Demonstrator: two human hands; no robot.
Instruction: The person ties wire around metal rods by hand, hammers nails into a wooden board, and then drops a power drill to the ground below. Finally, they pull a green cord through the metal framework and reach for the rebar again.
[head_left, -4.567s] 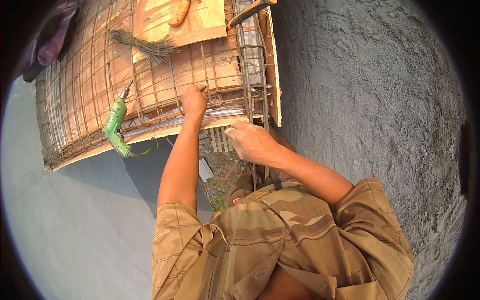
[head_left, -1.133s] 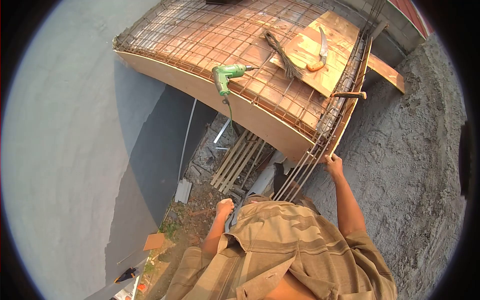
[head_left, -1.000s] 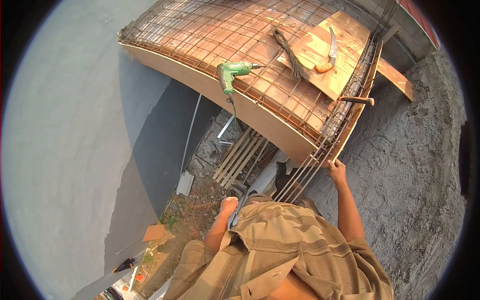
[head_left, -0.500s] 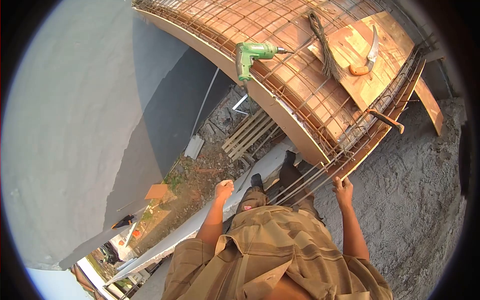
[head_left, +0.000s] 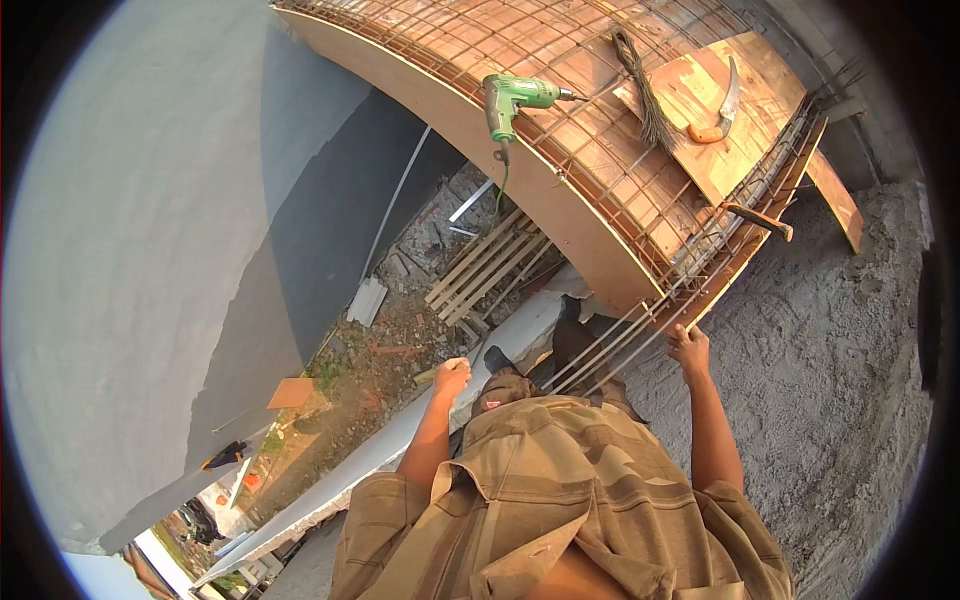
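My right hand [head_left: 688, 350] is at the lower corner of the narrow plywood side board [head_left: 722, 290], its fingers closed on the edge. Beside it, several long steel rebars [head_left: 612, 350] stick out of the formwork towards my body. My left hand [head_left: 452, 377] is closed in a fist in front of my left hip; whatever is inside it, if anything, is hidden. Above, a green power drill [head_left: 522, 97] lies on the rebar mesh [head_left: 590, 150] near the curved plywood edge [head_left: 540, 190], its cable hanging down.
A plywood sheet [head_left: 740, 85] on the mesh carries a curved handsaw [head_left: 722, 112]. Next to it lie a bundle of tie wire [head_left: 645, 90] and a tool with an orange-black handle [head_left: 762, 220]. Wooden slats [head_left: 490, 265] and rubble lie far below, beyond the ledge [head_left: 400, 425]. Rough concrete [head_left: 800, 370] is at right.
My view has tilted slightly, so the formwork and drill sit a little differently in frame. More of the drill's cable shows. Both hands keep nearly the same pose.
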